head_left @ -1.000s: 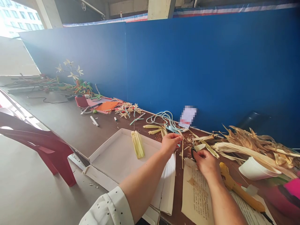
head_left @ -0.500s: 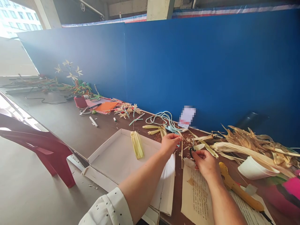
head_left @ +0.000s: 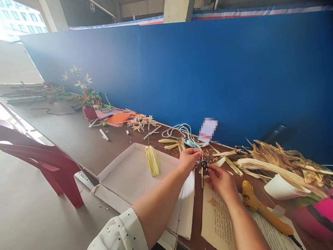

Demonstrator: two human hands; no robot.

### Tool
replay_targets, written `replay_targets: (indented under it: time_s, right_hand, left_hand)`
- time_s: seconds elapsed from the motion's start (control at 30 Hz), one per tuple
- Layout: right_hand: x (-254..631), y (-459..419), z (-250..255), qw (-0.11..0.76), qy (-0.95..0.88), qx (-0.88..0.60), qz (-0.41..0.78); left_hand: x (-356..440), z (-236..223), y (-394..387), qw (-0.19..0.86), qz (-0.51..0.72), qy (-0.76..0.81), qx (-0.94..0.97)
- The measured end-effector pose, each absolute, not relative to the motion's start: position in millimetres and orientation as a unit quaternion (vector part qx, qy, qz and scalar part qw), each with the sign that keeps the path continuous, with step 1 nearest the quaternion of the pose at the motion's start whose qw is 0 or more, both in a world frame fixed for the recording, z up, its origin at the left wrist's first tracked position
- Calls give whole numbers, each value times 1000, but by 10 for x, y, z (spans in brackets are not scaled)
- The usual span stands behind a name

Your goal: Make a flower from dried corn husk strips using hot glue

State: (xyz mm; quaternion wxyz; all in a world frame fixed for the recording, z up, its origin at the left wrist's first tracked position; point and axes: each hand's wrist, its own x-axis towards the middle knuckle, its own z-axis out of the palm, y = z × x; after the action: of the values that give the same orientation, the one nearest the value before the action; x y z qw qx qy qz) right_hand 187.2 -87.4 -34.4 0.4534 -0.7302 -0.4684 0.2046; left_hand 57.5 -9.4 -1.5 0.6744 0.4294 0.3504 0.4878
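My left hand [head_left: 191, 159] is pinched closed over the right side of the white box lid, thumb and finger together; whatever they grip is too small to make out. A narrow pale stick [head_left: 202, 177] runs down just below the fingertips. Close by on the right, my right hand [head_left: 221, 180] is closed on black-handled scissors [head_left: 204, 164]; their blades are hard to see. A folded yellow-green corn husk [head_left: 152, 161] lies in the shallow white box lid [head_left: 117, 173]. More pale husk pieces [head_left: 171, 144] lie beyond my left hand.
Printed paper [head_left: 217, 215] and a yellow glue gun [head_left: 265, 210] lie at the right, near a white cup [head_left: 283, 187] and dried husks [head_left: 283, 156]. Pale blue cord [head_left: 179, 130] lies against the blue partition [head_left: 208, 76]. A dark red chair [head_left: 57, 170] stands left.
My right hand has moved left with the scissors, bringing them beside my left fingertips. The scissors have turned in the hand. My left hand stays nearly still.
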Motion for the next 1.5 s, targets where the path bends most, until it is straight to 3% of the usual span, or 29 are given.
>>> replay_targets:
  time_s: [0.1, 0.2, 0.4, 0.6, 0.7, 0.8, 0.93, 1.1, 1.5]
  right_hand:
    - [1847, -863, -310, 320, -492, -793, 162]
    - [1828, -839, -281, 254, -510, -814, 109]
    - [1798, -812, -278, 266, -495, -818, 124]
    - [1742, -834, -224, 221, -536, -813, 59]
    - [1749, -841, -235, 280, -556, -782, 28]
    - [1797, -845, -251, 392, -523, -755, 51]
    - [1855, -853, -236, 530, -428, -716, 152]
    - [1814, -892, -139, 637, -341, -637, 269]
    - [1772, -938, -117, 668, -321, -587, 327]
  left_hand:
    - [572, -10, -95, 675, 479, 351, 438]
    - [569, -9, -98, 678, 470, 354, 441]
    - [575, -2, -117, 679, 469, 342, 449]
    - [558, 33, -138, 716, 454, 286, 447]
    - [553, 27, -137, 728, 446, 265, 449]
    - [556, 4, -132, 732, 439, 253, 455]
    - [558, -18, -135, 735, 411, 244, 482]
    - [552, -13, -167, 729, 364, 240, 529]
    - [587, -58, -203, 710, 307, 232, 590]
